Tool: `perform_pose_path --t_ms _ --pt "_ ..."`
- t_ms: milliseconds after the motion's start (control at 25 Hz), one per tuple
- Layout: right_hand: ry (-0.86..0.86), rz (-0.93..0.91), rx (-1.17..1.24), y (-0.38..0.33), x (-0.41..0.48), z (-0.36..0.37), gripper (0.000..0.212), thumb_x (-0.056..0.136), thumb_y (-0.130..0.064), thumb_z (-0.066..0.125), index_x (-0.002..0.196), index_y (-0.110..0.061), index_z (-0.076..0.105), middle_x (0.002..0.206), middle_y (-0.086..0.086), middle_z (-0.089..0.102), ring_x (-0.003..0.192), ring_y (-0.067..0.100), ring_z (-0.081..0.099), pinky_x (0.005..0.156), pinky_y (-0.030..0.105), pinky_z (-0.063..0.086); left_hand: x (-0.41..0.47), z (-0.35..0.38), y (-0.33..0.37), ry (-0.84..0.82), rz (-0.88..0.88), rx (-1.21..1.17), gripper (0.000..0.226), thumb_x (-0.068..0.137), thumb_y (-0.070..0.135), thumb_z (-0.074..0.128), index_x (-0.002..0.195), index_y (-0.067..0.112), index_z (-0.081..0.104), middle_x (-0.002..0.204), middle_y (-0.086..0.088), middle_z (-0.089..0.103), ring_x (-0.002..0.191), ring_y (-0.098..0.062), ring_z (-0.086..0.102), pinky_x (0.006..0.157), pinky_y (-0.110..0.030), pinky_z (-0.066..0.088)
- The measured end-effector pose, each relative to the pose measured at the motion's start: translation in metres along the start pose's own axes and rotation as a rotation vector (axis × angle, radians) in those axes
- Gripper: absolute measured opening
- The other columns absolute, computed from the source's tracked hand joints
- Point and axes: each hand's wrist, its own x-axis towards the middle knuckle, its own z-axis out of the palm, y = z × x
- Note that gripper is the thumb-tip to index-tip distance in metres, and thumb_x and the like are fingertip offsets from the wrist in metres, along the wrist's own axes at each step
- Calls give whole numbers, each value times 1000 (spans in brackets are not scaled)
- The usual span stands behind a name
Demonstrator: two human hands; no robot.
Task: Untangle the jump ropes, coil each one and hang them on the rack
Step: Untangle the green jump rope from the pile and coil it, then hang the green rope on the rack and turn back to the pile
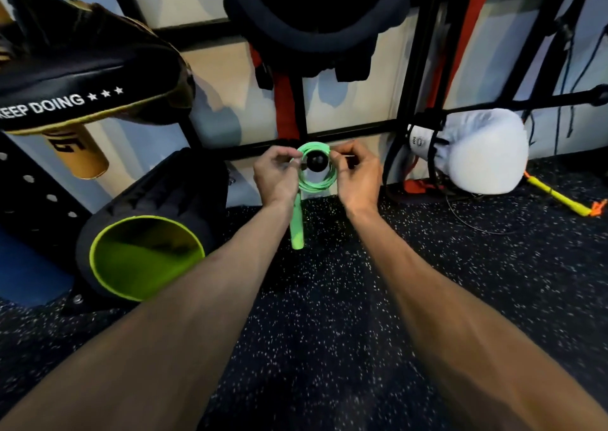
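Note:
A green jump rope [317,183] is wound into a small coil, held up in front of the black wall rack [348,131]. A round black knob [316,162] of a rack peg shows through the middle of the coil. My left hand [276,175] pinches the coil's left side and my right hand [357,175] pinches its right side. A green handle [297,226] hangs straight down from the coil below my left hand. A yellow rope handle [556,197] with an orange end lies on the floor at the far right.
A black and gold strike pad [82,78] sticks out at upper left. A black roller with a lime core [144,256] lies at left. A white boxing glove [477,154] hangs at right. Dark gear [312,19] hangs above. Speckled rubber floor [329,315] lies below.

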Motion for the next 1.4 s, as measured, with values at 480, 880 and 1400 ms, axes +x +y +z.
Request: perform_pose_path --t_ms 480,880,1400 --pt "-414 238 -328 44 29 37 51 96 -7 54 142 -29 51 134 4 62 112 20 62 97 27 47 33 19 8 -51 -419 -151 35 93 -9 49 118 5 68 103 -5 68 65 -8 62 45 -7 45" --pt "-462 444 -394 0 -71 -85 17 92 -9 56 100 -21 65 94 2 71 91 20 67 88 31 54 -81 -24 9 -268 -346 616 30 85 -4 49 96 11 72 110 -13 69 106 -30 63 91 -27 48" --pt "-308 626 -863 -225 -270 -309 25 94 -21 58 109 -6 71 112 14 71 105 32 65 91 43 51 -301 -55 182 -1306 268 987 8 89 23 65 92 20 72 103 -6 72 98 -24 67 90 -37 54"
